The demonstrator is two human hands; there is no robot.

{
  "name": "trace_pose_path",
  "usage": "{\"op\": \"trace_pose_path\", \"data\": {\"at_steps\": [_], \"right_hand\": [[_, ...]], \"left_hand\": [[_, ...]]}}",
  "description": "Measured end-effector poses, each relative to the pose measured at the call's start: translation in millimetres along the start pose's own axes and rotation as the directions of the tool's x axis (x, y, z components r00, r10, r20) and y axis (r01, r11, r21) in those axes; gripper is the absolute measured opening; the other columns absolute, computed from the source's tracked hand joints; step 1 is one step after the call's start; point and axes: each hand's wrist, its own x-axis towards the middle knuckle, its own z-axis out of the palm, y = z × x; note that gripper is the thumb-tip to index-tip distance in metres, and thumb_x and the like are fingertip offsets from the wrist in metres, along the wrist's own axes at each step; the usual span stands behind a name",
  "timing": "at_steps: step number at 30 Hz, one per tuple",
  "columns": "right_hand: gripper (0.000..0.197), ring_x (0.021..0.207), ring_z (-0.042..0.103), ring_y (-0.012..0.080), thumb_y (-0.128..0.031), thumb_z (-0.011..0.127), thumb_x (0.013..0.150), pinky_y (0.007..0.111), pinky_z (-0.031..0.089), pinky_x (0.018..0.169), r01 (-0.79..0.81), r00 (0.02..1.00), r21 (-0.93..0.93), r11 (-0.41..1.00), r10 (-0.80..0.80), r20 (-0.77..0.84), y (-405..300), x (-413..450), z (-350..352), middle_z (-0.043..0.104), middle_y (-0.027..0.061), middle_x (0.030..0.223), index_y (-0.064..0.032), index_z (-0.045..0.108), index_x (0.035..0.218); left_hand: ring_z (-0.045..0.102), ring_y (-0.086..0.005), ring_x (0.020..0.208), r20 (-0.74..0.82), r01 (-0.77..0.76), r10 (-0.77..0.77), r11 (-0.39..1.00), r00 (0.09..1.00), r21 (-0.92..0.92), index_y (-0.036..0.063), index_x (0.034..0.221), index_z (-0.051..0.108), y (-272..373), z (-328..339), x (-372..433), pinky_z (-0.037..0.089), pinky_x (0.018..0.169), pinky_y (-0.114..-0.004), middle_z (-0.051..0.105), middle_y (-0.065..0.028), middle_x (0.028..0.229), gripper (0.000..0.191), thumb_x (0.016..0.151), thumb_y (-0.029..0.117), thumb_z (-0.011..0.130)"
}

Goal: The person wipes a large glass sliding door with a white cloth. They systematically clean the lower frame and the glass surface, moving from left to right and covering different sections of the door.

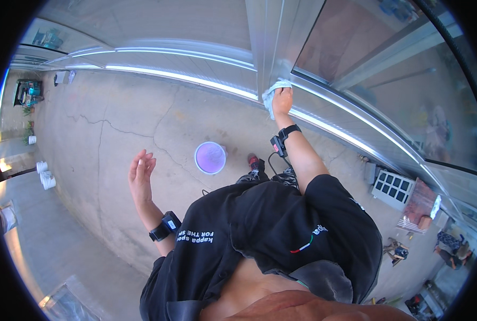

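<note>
My right hand (282,100) presses a pale blue cloth (269,98) against the lower part of a metal frame post (271,44), beside a glass panel (330,36). The cloth is bunched under my fingers, and part of it hangs down past the hand. My left hand (141,172) is held out over the concrete floor with its fingers apart and nothing in it. Between the hands, a round bucket (210,157) of purplish liquid stands on the floor. Each forearm wears a black strap with a small device.
Metal-framed panels (182,60) run along the front and right. White buckets (48,181) and potted plants (32,139) stand at the left. At the right are a white grille-like unit (393,188), a small wooden stool (397,250) and another person (453,250). Cracks cross the concrete floor (126,100).
</note>
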Motion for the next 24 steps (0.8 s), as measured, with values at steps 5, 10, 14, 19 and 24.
{"op": "trace_pose_path", "data": {"at_steps": [5, 10, 14, 19, 24], "right_hand": [[0.025, 0.090, 0.055, 0.0394, -0.023, 0.050, 0.085, 0.047, 0.045, 0.076, 0.002, 0.999, -0.003, 1.000, -0.002, 0.042, 0.3, 3.8, 1.9, 0.056, 0.0210, 0.099, 0.0000, 0.051, 0.095], [0.026, 0.087, 0.056, 0.0408, -0.024, 0.052, 0.084, 0.047, 0.045, 0.075, -0.060, 0.998, 0.044, 0.997, 0.059, 0.026, -1.9, 7.3, 11.7, 0.058, 0.0228, 0.095, 0.0001, 0.052, 0.092], [0.025, 0.085, 0.057, 0.0405, -0.022, 0.053, 0.083, 0.046, 0.045, 0.075, -0.070, 0.996, 0.033, 0.997, 0.068, 0.053, -10.9, 7.9, 20.7, 0.059, 0.0240, 0.089, 0.0019, 0.054, 0.086], [0.024, 0.084, 0.057, 0.0394, -0.022, 0.053, 0.083, 0.045, 0.045, 0.074, -0.071, 0.997, 0.166, 0.984, 0.065, 0.042, -10.3, 9.0, 18.0, 0.060, 0.0222, 0.089, 0.0008, 0.056, 0.089], [0.030, 0.082, 0.059, 0.0338, -0.027, 0.052, 0.085, 0.039, 0.046, 0.071, -0.096, 0.988, 0.310, 0.946, 0.051, 0.148, 4.2, 20.9, 13.6, 0.063, 0.0183, 0.087, -0.0007, 0.058, 0.095]], "left_hand": [[0.059, -0.0145, 0.087, 0.004, 0.009, -0.008, 1.000, 1.000, -0.013, -0.0040, 0.116, 0.051, -2.7, -6.2, 0.6, 0.048, 0.084, -0.027, 0.061, -0.0108, 0.099, 0.029, 0.092, 0.013, 0.047], [0.059, -0.0145, 0.087, 0.004, 0.011, -0.012, 1.000, 1.000, 0.016, -0.0037, 0.115, 0.052, -1.7, 2.4, 2.6, 0.048, 0.084, -0.027, 0.061, -0.0108, 0.099, 0.029, 0.092, 0.013, 0.047], [0.059, -0.0144, 0.087, 0.015, 0.007, -0.007, 1.000, 1.000, 0.026, -0.0035, 0.115, 0.052, 1.1, 10.8, 3.3, 0.048, 0.084, -0.027, 0.061, -0.0105, 0.099, 0.029, 0.092, 0.013, 0.047], [0.059, -0.0140, 0.086, 0.020, 0.006, -0.006, 1.000, 1.000, 0.021, -0.0032, 0.115, 0.052, 1.4, 7.2, 4.6, 0.048, 0.083, -0.028, 0.061, -0.0100, 0.098, 0.029, 0.092, 0.014, 0.047], [0.059, -0.0139, 0.087, 0.042, -0.013, 0.012, 1.000, 0.999, 0.025, -0.0031, 0.115, 0.052, 3.7, 11.5, 4.2, 0.048, 0.084, -0.028, 0.061, -0.0098, 0.098, 0.029, 0.092, 0.014, 0.047]]}}
